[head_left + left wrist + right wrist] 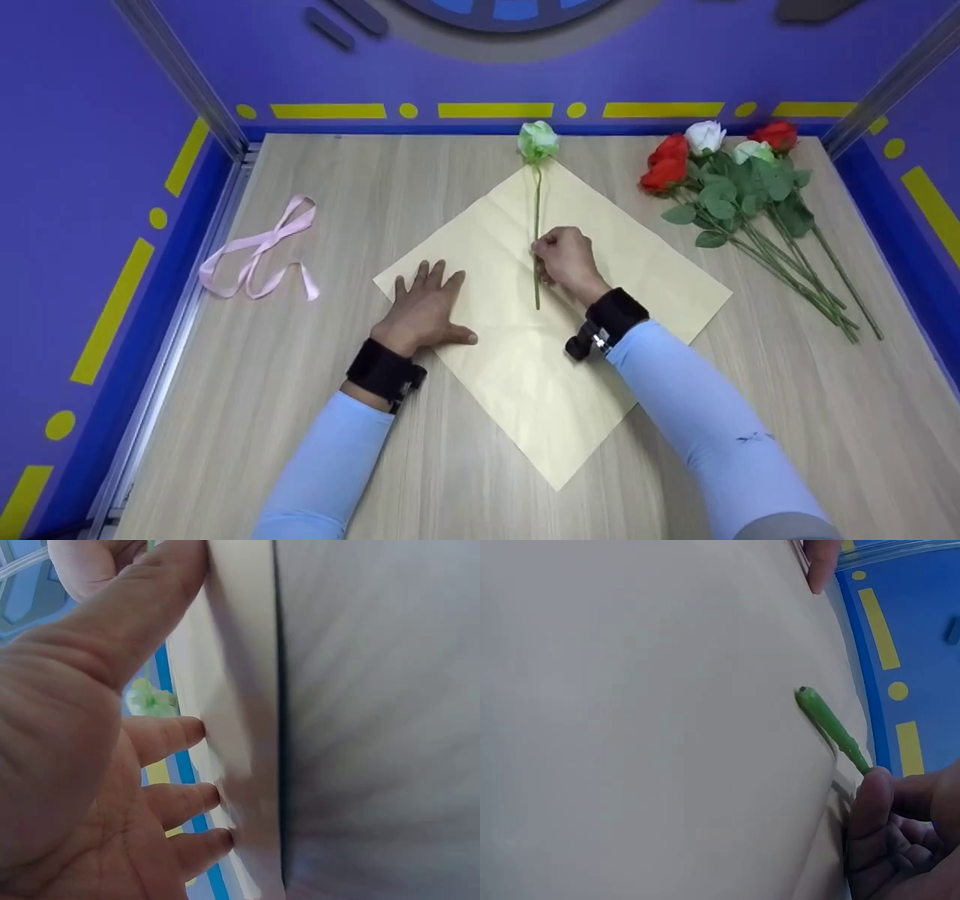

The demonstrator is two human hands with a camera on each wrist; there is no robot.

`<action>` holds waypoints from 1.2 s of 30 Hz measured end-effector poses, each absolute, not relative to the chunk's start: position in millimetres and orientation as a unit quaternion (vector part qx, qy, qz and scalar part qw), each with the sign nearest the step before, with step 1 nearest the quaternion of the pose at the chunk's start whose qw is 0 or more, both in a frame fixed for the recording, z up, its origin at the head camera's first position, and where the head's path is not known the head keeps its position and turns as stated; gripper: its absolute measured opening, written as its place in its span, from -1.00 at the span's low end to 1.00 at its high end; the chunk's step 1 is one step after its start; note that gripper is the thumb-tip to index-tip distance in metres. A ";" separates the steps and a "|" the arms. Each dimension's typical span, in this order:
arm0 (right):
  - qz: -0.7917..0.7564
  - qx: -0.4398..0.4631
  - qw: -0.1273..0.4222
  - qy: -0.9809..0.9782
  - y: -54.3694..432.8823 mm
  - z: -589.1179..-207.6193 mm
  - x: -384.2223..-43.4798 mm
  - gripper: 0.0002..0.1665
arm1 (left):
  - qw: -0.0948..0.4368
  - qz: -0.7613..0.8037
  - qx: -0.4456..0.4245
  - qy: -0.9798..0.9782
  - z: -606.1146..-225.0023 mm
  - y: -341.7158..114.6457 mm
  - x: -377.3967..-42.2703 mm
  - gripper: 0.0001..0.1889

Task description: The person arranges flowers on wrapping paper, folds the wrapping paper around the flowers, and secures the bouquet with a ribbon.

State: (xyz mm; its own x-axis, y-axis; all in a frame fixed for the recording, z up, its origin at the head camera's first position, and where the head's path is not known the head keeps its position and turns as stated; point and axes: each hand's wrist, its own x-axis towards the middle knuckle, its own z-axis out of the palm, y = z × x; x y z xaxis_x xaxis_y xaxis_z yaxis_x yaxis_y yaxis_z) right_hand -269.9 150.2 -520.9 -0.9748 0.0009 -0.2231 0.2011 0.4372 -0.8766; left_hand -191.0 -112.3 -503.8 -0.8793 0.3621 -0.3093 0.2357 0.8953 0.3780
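Observation:
A cream sheet of wrapping paper (510,375) lies on the table like a diamond, one corner toward the person. My right hand (568,259) pinches the green stem of a pale green artificial rose (538,141) over the paper. The bloom lies at the sheet's far corner, and the stem (829,724) points back toward the person, its cut end showing in the right wrist view. Fingers spread, my left hand (427,307) rests on the paper's left corner. Its fingertips (196,727) touch the sheet in the left wrist view.
A pink ribbon (259,244) lies loosely looped at the left of the table. At the right, several artificial roses, red (664,176), white (705,137) and pale green (752,151), lie in a pile with leafy stems. Blue-purple panels (495,82) wall the back and sides.

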 end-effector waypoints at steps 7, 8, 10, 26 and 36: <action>-0.466 0.043 0.082 0.880 145.8 -523.1 -265.5 -0.78 | 0.185 0.165 0.155 0.956 -502.1 -109.8 -188.8 0.18; -0.438 0.034 0.072 0.895 145.5 -523.2 -264.9 -0.77 | 0.184 0.166 0.155 0.956 -502.1 -109.8 -188.7 0.18; -0.384 0.019 0.049 0.922 144.9 -522.8 -263.6 -0.74 | 0.182 0.167 0.156 0.956 -502.6 -109.9 -189.0 0.18; -0.317 -0.013 0.079 0.945 143.8 -512.4 -243.1 -0.74 | 0.179 0.168 0.157 0.957 -502.2 -111.4 -187.8 0.17; -0.336 -0.010 0.086 0.938 138.2 -515.7 -242.7 -0.63 | 0.175 0.166 0.159 0.957 -503.1 -110.0 -188.3 0.18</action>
